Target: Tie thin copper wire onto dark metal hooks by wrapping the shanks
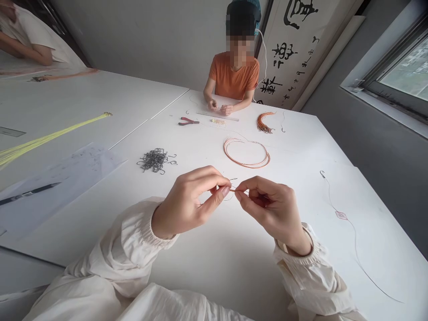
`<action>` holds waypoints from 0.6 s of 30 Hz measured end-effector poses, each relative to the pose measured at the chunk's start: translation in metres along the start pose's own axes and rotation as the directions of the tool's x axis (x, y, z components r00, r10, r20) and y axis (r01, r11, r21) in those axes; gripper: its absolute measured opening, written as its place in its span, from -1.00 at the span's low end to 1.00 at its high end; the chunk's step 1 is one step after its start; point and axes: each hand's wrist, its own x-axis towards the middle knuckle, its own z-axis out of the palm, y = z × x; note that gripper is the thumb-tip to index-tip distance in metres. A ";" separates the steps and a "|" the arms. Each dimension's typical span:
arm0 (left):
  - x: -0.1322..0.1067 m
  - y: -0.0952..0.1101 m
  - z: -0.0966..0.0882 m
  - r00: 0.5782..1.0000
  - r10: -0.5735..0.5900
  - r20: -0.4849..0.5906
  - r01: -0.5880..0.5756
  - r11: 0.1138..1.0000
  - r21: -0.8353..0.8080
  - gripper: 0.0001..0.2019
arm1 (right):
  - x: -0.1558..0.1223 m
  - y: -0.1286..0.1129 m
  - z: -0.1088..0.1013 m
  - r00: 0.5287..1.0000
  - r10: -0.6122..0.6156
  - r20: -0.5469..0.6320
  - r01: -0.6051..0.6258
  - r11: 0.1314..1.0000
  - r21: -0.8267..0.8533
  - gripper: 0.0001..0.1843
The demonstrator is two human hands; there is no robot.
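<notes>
My left hand (197, 196) pinches a short stretch of orange line (233, 190) between thumb and fingers. From the other side, the thumb and fingertips of my right hand (269, 205) close on the same line, a small gap away. A thin dark wire-like tip shows just above my left fingertips, and fine loops of line hang between the hands; I cannot tell whether a hook is in the pinch. Beyond my left hand lies a pile of dark fish hooks (154, 160). A coil of orange line (247, 165) rests beyond my right hand.
Opposite me, a person in an orange shirt (234, 76) works with both hands near red-handled pliers (189, 121), small beads (219, 121) and an orange bundle (265, 122). Rightward lies a hook on a tagged line (341, 216). Leftward are yellow lines (53, 138), paper (76, 174) and a pen (30, 193).
</notes>
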 end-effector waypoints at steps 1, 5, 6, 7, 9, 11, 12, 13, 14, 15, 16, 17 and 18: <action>0.000 0.000 0.000 1.000 0.000 0.002 0.000 1.000 0.006 -0.88 | 0.000 0.000 0.001 1.000 0.001 0.000 -0.001 1.000 -0.005 -0.95; -0.002 -0.002 0.001 1.000 -0.023 0.000 0.023 0.999 0.033 -0.88 | -0.002 0.000 0.006 0.998 -0.059 -0.017 0.058 0.996 -0.064 -0.92; -0.003 -0.002 0.001 1.000 -0.030 -0.005 0.030 0.999 0.040 -0.88 | -0.002 0.000 0.008 0.995 -0.094 -0.025 0.092 0.991 -0.094 -0.91; -0.004 -0.002 0.001 0.999 -0.036 -0.015 0.036 0.998 0.047 -0.89 | -0.001 0.001 0.009 0.990 -0.138 -0.033 0.133 0.983 -0.128 -0.90; -0.006 0.000 0.002 0.998 -0.044 -0.036 0.046 0.997 0.059 -0.89 | 0.000 0.002 0.012 0.970 -0.239 -0.041 0.226 0.953 -0.202 -0.87; -0.007 0.002 0.003 0.997 -0.049 -0.057 0.053 0.996 0.076 -0.90 | 0.000 0.003 0.015 0.945 -0.325 -0.032 0.306 0.916 -0.258 -0.85; -0.007 0.002 0.003 0.997 -0.053 -0.062 0.059 0.995 0.085 -0.90 | 0.001 0.004 0.015 0.935 -0.354 -0.024 0.334 0.902 -0.274 -0.84; -0.008 0.003 0.003 0.996 -0.058 -0.066 0.065 0.994 0.093 -0.90 | 0.001 0.005 0.016 0.929 -0.371 -0.018 0.351 0.893 -0.281 -0.84; -0.008 0.003 0.003 0.996 -0.063 -0.070 0.070 0.993 0.100 -0.91 | 0.000 0.006 0.016 0.928 -0.371 -0.016 0.352 0.893 -0.281 -0.84; -0.007 0.003 0.003 0.995 -0.064 -0.073 0.071 0.992 0.102 -0.91 | 0.000 0.006 0.015 0.934 -0.356 -0.025 0.337 0.902 -0.271 -0.84; -0.007 0.003 0.002 0.996 -0.058 -0.072 0.065 0.993 0.100 -0.91 | -0.001 0.006 0.015 0.944 -0.326 -0.044 0.305 0.919 -0.251 -0.85; -0.006 0.002 0.002 0.996 -0.043 -0.072 0.050 0.994 0.094 -0.91 | -0.001 0.005 0.014 0.958 -0.278 -0.071 0.258 0.941 -0.219 -0.87; -0.006 0.000 0.002 0.997 -0.019 -0.074 0.025 0.996 0.087 -0.91 | -0.002 0.004 0.013 0.971 -0.218 -0.099 0.199 0.965 -0.174 -0.89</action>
